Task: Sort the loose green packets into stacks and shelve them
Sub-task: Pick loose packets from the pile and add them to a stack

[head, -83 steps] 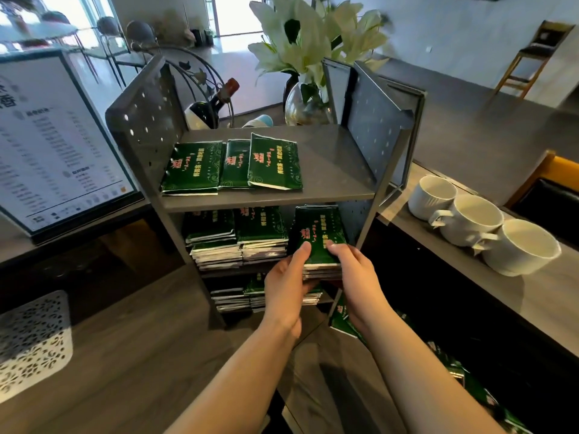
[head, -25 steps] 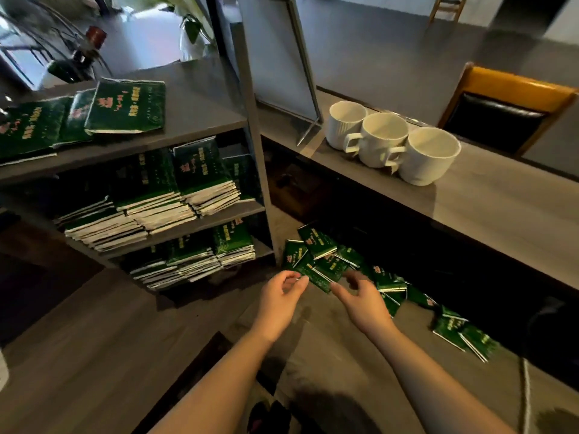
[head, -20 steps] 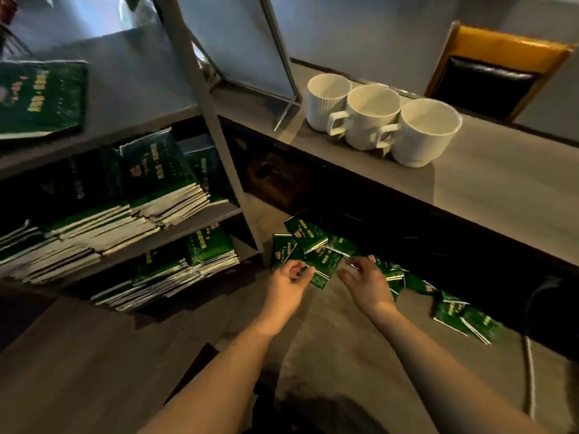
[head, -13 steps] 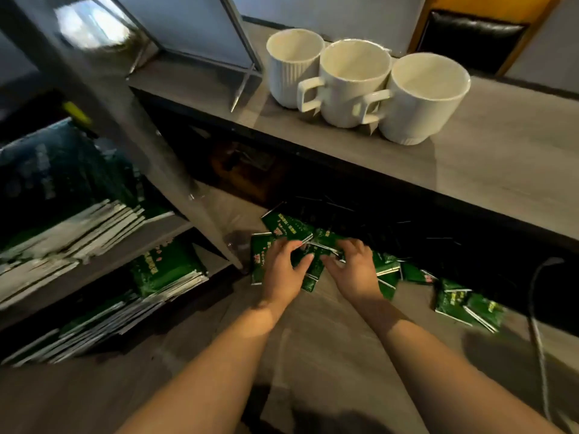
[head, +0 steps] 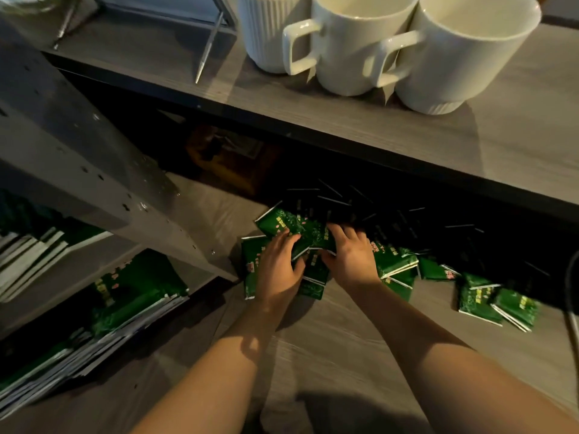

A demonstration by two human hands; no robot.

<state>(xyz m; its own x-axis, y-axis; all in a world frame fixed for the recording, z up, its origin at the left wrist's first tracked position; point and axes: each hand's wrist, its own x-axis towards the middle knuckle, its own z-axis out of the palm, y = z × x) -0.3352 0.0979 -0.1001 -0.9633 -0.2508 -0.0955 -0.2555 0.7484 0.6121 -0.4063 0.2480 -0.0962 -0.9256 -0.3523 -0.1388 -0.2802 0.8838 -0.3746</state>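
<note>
Under the counter [head: 344,126], both hands' fingers [head: 289,242] curl round loose green packets [head: 394,261].

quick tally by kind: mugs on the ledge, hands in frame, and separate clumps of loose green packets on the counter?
White ceramic mugs on the grey wooden ledge: 3
Bare hands, left hand and right hand: 2
Clumps of loose green foil packets, main pile under the hands and smaller clump to its right: 2
Total: 7
</note>
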